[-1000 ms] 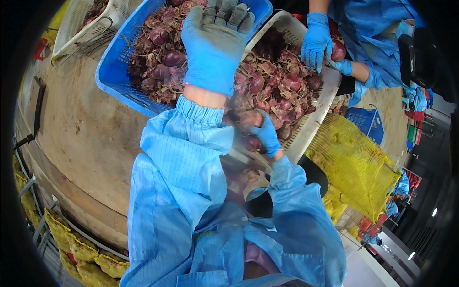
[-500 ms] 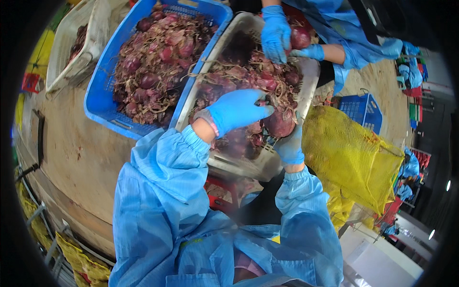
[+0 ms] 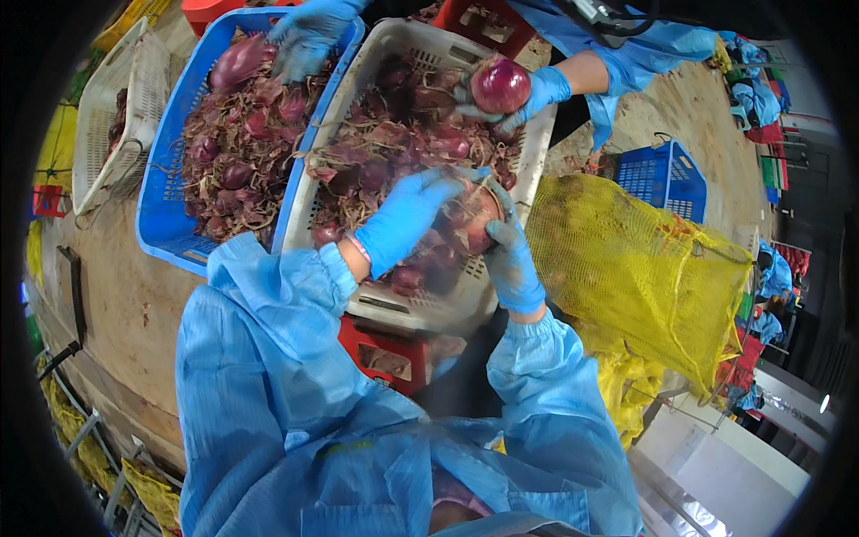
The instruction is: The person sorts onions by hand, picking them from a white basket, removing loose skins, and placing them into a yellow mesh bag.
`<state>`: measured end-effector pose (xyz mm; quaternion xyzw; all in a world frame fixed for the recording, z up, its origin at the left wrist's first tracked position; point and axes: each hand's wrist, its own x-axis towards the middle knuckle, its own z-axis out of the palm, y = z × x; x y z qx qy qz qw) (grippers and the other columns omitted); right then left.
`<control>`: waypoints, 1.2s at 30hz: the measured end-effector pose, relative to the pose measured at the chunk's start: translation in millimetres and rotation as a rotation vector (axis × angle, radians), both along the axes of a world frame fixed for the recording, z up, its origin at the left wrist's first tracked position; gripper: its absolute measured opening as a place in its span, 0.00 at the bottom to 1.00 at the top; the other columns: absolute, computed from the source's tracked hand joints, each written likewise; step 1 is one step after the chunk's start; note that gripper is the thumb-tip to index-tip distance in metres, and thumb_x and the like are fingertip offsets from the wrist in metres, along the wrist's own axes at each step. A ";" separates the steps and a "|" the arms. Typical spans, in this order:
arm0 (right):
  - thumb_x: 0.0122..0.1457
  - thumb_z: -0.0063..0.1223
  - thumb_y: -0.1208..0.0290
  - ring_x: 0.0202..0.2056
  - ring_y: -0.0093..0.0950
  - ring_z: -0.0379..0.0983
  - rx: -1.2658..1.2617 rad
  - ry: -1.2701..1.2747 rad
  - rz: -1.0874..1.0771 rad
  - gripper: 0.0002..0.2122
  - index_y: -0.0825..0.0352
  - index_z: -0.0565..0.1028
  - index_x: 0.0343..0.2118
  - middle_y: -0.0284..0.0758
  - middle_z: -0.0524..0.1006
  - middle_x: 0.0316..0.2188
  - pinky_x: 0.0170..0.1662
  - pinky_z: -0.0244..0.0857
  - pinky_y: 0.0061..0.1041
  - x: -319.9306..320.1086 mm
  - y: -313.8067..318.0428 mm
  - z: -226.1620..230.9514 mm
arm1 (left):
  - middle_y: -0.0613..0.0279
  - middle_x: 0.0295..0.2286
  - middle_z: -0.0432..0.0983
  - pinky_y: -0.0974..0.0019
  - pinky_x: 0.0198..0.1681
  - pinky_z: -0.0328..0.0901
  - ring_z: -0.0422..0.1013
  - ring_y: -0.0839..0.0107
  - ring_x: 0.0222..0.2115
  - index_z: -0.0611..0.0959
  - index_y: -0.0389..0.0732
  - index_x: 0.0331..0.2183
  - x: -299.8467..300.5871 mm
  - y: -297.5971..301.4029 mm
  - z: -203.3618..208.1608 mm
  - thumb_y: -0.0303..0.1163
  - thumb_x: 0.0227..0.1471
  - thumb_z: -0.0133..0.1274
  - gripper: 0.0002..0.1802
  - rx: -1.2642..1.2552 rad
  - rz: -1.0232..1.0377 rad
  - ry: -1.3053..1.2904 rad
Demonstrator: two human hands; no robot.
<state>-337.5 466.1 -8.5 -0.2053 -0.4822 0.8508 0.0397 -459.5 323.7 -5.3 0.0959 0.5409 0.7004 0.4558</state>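
Over the near half of a white plastic crate [image 3: 300,210], my right hand [image 3: 514,264], in a soiled blue glove, grips a red onion [image 3: 474,219] from its right side. My left hand [image 3: 403,219], gloved in blue, has its fingertips closed on the onion's upper left, where papery skin shows. Part of the onion is hidden behind the fingers. Beneath it, the crate is filled with red onions and loose dry skins [image 3: 385,148].
A co-worker's gloved hand [image 3: 540,94] holds a shiny red onion [image 3: 499,85]; the other [image 3: 313,31] reaches over the blue crate [image 3: 165,237] of onions and skins. Yellow mesh sacks [image 3: 635,277] lie at right, before a blue basket [image 3: 662,179]. A red crate [image 3: 380,353] sits below.
The view has shifted, so the crates sit further left. My left fingers have come onto the onion in my right hand. One co-worker hand went to the blue crate; the other raises an onion.
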 end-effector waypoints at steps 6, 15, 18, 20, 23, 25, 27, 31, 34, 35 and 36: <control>0.51 0.64 0.65 0.50 0.27 0.65 0.920 -0.038 0.116 0.45 0.67 0.45 0.66 0.44 0.60 0.60 0.54 0.61 0.23 1.0 13.3 -33.5 | 0.64 0.48 0.72 0.69 0.48 0.66 0.68 0.75 0.46 0.76 0.41 0.52 19.9 10.7 -31.2 0.36 0.61 0.46 0.19 -0.009 -0.003 -0.058; 0.55 0.58 0.67 0.45 0.21 0.70 0.297 -0.011 -0.051 0.28 0.72 0.64 0.57 0.33 0.75 0.44 0.48 0.65 0.23 23.7 -0.1 12.8 | 0.56 0.54 0.65 0.57 0.42 0.71 0.68 0.64 0.48 0.63 0.39 0.59 45.9 -14.8 -11.8 0.42 0.63 0.36 0.27 0.146 0.028 -0.086; 0.58 0.51 0.64 0.41 0.20 0.69 -0.116 0.139 -0.188 0.13 0.66 0.75 0.42 0.29 0.76 0.37 0.47 0.63 0.23 44.6 24.2 9.3 | 0.56 0.53 0.67 0.61 0.43 0.71 0.70 0.66 0.46 0.63 0.41 0.60 50.1 -28.5 -12.7 0.41 0.63 0.36 0.28 0.183 -0.003 -0.018; 0.60 0.50 0.57 0.50 0.31 0.69 -0.252 0.292 -0.425 0.18 0.62 0.70 0.50 0.35 0.72 0.48 0.55 0.64 0.37 64.5 40.1 29.2 | 0.57 0.50 0.70 0.64 0.41 0.71 0.72 0.68 0.42 0.66 0.41 0.59 59.9 -42.5 -12.8 0.42 0.63 0.37 0.26 0.126 -0.002 -0.005; 0.56 0.53 0.47 0.55 0.41 0.65 -0.316 0.619 -0.578 0.32 0.62 0.61 0.58 0.41 0.66 0.55 0.59 0.59 0.46 84.6 68.7 80.8 | 0.59 0.44 0.74 0.65 0.41 0.71 0.73 0.69 0.39 0.70 0.42 0.57 82.6 -68.7 -42.6 0.43 0.62 0.39 0.25 0.076 0.091 -0.042; 0.56 0.50 0.42 0.56 0.43 0.62 -0.141 0.704 -0.893 0.34 0.62 0.61 0.58 0.43 0.64 0.56 0.60 0.58 0.49 94.0 95.8 82.4 | 0.61 0.46 0.71 0.65 0.40 0.69 0.71 0.70 0.37 0.72 0.44 0.55 104.2 -87.1 -78.9 0.42 0.60 0.42 0.24 -0.003 0.145 -0.168; 0.57 0.50 0.43 0.58 0.44 0.60 -0.280 0.883 -0.884 0.34 0.64 0.59 0.59 0.44 0.63 0.57 0.61 0.56 0.50 98.7 122.5 88.9 | 0.60 0.49 0.68 0.62 0.42 0.69 0.71 0.67 0.38 0.71 0.44 0.56 124.7 -107.9 -100.3 0.44 0.60 0.41 0.26 -0.063 0.178 -0.223; 0.59 0.48 0.46 0.61 0.45 0.56 -0.743 1.232 -0.617 0.34 0.68 0.57 0.60 0.46 0.59 0.61 0.62 0.53 0.51 121.3 149.8 82.8 | 0.59 0.48 0.68 0.61 0.41 0.69 0.71 0.67 0.34 0.71 0.42 0.56 168.2 -120.7 -139.0 0.46 0.58 0.43 0.27 -0.167 0.180 -0.296; 0.62 0.45 0.49 0.61 0.45 0.57 -0.598 1.159 -0.594 0.31 0.70 0.59 0.60 0.47 0.57 0.63 0.65 0.49 0.51 125.9 160.3 62.8 | 0.60 0.47 0.70 0.62 0.41 0.70 0.71 0.67 0.38 0.74 0.40 0.53 180.3 -121.3 -140.5 0.37 0.60 0.44 0.22 -0.163 0.170 -0.188; 0.63 0.43 0.53 0.57 0.43 0.64 -0.477 1.117 -0.569 0.28 0.71 0.63 0.58 0.47 0.63 0.60 0.64 0.50 0.48 120.2 155.4 64.5 | 0.60 0.47 0.70 0.63 0.42 0.70 0.71 0.69 0.40 0.74 0.39 0.52 177.2 -122.0 -148.6 0.34 0.60 0.43 0.20 -0.175 0.181 -0.028; 0.63 0.44 0.54 0.56 0.42 0.65 -0.525 1.124 -0.447 0.27 0.71 0.64 0.57 0.47 0.66 0.58 0.63 0.51 0.47 114.0 153.0 63.3 | 0.61 0.48 0.70 0.64 0.42 0.70 0.70 0.70 0.42 0.75 0.39 0.52 170.3 -121.5 -157.3 0.32 0.61 0.42 0.19 -0.177 0.181 0.137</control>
